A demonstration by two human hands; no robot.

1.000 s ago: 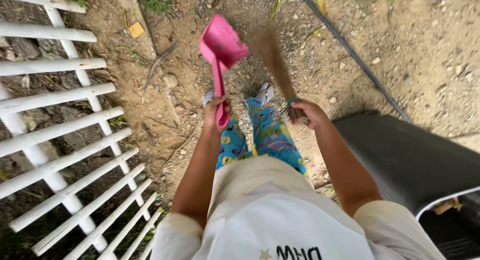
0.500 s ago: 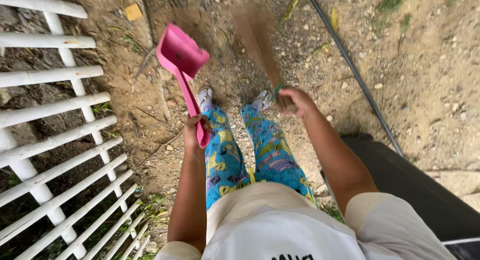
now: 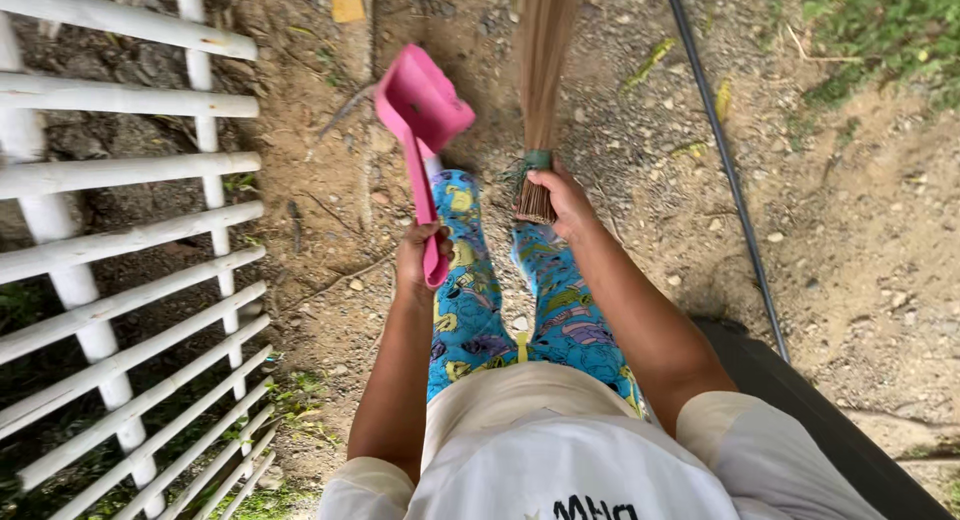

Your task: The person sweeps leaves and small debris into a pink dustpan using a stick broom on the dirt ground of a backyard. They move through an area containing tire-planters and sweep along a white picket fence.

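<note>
L hand [image 3: 418, 255] gripped the pink dustpan [image 3: 422, 115] by its handle, pan raised over the dirt ground [image 3: 860, 230] in front of the legs. R hand [image 3: 562, 200] clenched round a straw broom [image 3: 543, 70] at its bound end, bristles pointing fwd. White fence [image 3: 120, 220] at left.
</note>
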